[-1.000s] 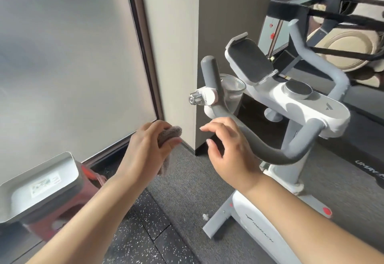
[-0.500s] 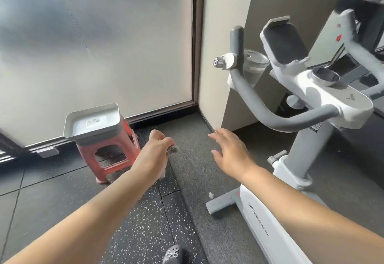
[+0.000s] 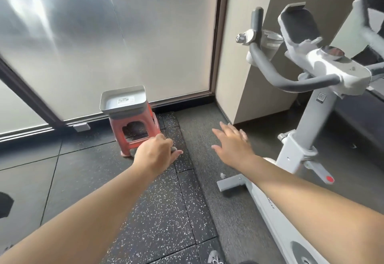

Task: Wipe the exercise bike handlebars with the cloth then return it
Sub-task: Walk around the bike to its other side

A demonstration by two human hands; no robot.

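Observation:
My left hand is closed around a small grey cloth; only a scrap of it shows past the fingers. That hand hovers low, just in front of a red stool that carries a grey tray. My right hand is spread flat and holds nothing, above the dark mat to the left of the bike. The white exercise bike stands at the right, its grey handlebar curving up well above and to the right of both hands.
A frosted glass wall with a dark frame runs behind the stool. A beige pillar stands between the glass and the bike. The bike's grey foot bar juts onto the speckled rubber floor.
The view has swung down and left, away from the handlebar. Both hands dropped from the handlebar toward the floor; my left hand with the cloth moved close to the stool.

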